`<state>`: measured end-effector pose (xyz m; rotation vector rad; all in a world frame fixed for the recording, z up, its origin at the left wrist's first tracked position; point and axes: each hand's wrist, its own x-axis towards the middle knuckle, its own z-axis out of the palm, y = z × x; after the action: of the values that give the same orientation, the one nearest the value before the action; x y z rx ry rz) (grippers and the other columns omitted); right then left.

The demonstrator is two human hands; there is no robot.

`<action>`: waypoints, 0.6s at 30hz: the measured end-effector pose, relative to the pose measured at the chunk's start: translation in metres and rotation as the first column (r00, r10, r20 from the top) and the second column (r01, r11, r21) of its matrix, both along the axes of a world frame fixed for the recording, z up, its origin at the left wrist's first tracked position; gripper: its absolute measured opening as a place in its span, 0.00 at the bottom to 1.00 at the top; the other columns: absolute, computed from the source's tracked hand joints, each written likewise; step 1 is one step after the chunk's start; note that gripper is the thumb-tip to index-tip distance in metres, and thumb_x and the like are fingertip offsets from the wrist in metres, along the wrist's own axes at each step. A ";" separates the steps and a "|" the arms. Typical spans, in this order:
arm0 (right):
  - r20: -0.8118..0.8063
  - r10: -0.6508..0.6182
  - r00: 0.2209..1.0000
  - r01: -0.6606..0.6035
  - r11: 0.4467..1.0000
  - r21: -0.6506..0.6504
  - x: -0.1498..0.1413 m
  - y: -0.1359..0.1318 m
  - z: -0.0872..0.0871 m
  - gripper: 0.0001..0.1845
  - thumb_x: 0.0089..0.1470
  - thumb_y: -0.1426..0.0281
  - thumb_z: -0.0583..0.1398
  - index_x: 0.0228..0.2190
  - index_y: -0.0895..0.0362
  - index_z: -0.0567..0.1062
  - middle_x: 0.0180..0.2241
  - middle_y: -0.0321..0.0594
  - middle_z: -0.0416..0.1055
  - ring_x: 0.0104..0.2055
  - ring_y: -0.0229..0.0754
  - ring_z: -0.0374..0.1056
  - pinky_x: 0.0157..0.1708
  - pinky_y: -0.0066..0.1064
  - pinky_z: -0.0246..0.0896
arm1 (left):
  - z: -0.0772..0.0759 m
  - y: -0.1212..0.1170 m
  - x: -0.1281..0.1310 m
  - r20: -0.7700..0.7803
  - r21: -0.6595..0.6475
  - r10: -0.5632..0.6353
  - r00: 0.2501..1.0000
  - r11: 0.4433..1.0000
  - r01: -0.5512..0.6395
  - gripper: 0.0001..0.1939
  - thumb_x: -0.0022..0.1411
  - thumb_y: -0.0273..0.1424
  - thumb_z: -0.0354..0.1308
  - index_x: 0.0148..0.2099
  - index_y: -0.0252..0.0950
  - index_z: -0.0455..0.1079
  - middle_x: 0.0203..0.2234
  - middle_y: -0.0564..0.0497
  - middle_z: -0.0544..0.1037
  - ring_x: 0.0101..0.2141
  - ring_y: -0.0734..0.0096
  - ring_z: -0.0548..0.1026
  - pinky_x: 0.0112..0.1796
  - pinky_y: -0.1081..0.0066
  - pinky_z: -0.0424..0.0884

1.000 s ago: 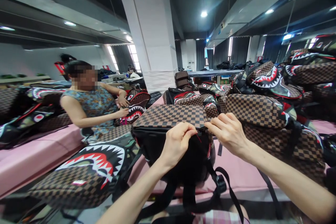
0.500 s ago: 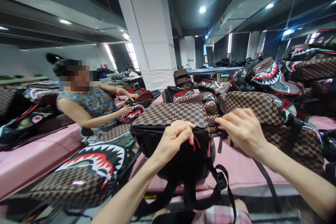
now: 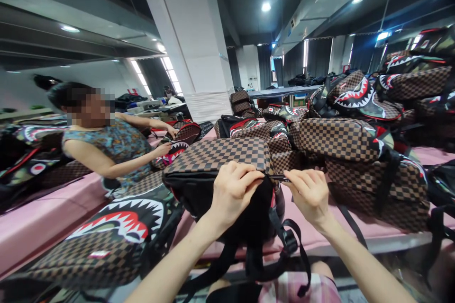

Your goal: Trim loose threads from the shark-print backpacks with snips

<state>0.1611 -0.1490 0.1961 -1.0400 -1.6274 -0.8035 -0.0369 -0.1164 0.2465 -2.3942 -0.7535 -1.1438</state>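
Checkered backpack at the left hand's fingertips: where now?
Head view, center, slightly low: the checkered backpack sits on the pink tabletop, right of the nearest shark-print backpack, left hand at its top edge.

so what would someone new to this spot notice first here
Probably the checkered backpack in the middle, with the left hand at its near right corner and the right hand beside it, pinching a thin dark piece. The toothy shark mouth at lower left and the heap of patterned backpacks on the right also stand out.
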 end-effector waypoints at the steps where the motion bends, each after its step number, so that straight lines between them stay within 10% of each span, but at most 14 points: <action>1: 0.005 -0.007 1.000 0.007 1.000 -0.001 0.000 0.000 0.001 0.08 0.52 0.73 0.60 0.36 0.56 0.74 0.31 0.38 0.76 0.31 0.38 0.66 0.34 0.33 0.53 | 0.001 -0.001 0.001 -0.017 0.030 0.024 1.000 0.999 -0.024 0.06 0.59 0.30 0.55 0.37 0.40 0.73 0.31 0.51 0.75 0.32 0.70 0.66 0.34 0.68 0.60; 11: -0.072 0.044 0.996 -0.044 0.999 0.005 -0.002 0.001 -0.005 0.09 0.54 0.72 0.58 0.39 0.58 0.74 0.33 0.41 0.76 0.33 0.40 0.65 0.35 0.34 0.53 | 0.010 -0.009 0.022 -0.246 0.364 0.250 0.936 0.919 -0.149 0.09 0.59 0.22 0.50 0.28 0.34 0.67 0.23 0.51 0.68 0.27 0.69 0.62 0.27 0.69 0.54; 18: -0.081 0.067 0.994 -0.069 0.997 -0.017 -0.006 0.007 -0.006 0.10 0.55 0.71 0.57 0.39 0.59 0.74 0.33 0.41 0.76 0.33 0.39 0.65 0.35 0.34 0.53 | 0.007 -0.006 0.030 -0.217 0.362 0.307 0.927 0.907 -0.215 0.11 0.60 0.22 0.49 0.25 0.34 0.63 0.23 0.50 0.65 0.27 0.68 0.62 0.26 0.70 0.54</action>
<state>0.1553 -0.1422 0.1901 -1.0126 -1.5967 -0.6928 -0.0072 -0.1227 0.2532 -2.0335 -0.7022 -0.7460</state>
